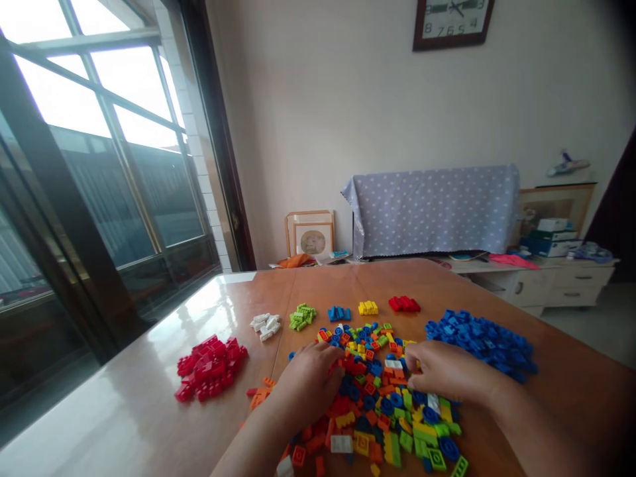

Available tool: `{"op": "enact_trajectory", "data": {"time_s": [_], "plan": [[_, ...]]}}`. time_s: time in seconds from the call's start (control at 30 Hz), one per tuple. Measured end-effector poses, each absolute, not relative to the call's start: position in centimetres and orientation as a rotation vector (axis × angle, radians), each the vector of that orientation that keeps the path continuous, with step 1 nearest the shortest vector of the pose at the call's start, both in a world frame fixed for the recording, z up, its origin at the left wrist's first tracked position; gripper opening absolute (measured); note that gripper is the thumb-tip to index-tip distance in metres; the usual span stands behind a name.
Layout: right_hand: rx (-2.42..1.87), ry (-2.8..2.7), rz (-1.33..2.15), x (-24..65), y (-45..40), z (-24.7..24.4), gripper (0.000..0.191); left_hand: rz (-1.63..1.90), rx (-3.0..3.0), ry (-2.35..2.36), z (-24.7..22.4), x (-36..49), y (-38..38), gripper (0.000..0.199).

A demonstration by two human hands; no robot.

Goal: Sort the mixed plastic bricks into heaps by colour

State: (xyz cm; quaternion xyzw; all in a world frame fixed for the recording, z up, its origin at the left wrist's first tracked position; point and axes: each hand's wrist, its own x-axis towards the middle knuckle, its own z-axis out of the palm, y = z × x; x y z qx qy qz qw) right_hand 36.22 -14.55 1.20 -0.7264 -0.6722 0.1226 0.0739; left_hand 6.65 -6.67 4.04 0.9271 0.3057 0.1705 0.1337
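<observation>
A large mixed heap of toy building bricks lies in front of me, in red, orange, yellow, green, blue and white. My left hand reaches over the heap's left side with its fingers curled down. Red bricks show right at its fingertips, and the hand appears closed on them. On the heap's right side, my right hand has thumb and fingers drawn together in a pinch. What sits between those fingers is too hidden to name.
Sorted piles surround the heap: red bricks left, blue bricks right. Along the back lie small white, green, blue, yellow and red groups. The wooden table ends before a white cabinet.
</observation>
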Motion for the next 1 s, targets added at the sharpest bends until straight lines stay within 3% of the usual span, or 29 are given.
{"op": "enact_trajectory", "data": {"time_s": [0.7, 1.0], "plan": [[-2.026, -2.104, 0.539, 36.76, -14.31, 1.35, 0.016, 0.431, 2.69, 0.85, 3.85, 7.26, -7.09, 0.035], [-1.928, -2.096, 0.513, 36.76, -13.94, 0.7, 0.006, 0.456, 2.722, 0.854, 4.15, 7.26, -7.5, 0.032]]}}
